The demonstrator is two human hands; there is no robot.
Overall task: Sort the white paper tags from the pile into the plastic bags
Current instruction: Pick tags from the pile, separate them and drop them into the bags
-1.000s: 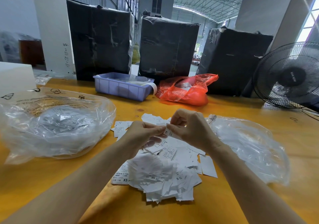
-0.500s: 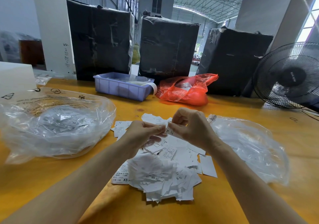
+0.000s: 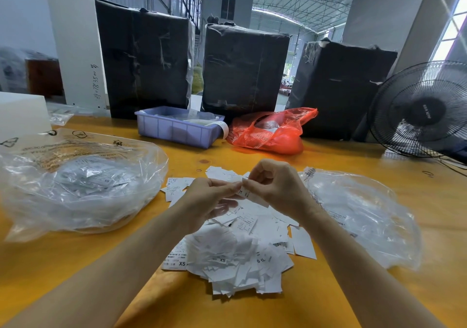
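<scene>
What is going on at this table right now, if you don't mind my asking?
A person is sorting paper tags. Both hands, left hand and right hand, pinch one white tag above the pile of tags. Clear plastic bags lie on either side, the left bag and the right bag, each already holding tags.

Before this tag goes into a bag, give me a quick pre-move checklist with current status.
1. Tag held: ok. The right hand and left hand both pinch one white tag above the pile.
2. Size readable: cannot tell. Print shows on the tag, but it is partly covered by fingers.
3. Single tag only: cannot tell. A second one stuck behind would be hidden.
4. Left bag ready: ok. It lies on the table with tags inside; one reads XS.
5. Right bag ready: cannot tell. Its opening is not clear.
6. Path to either bag: ok. Nothing stands between hands and bags.
</scene>
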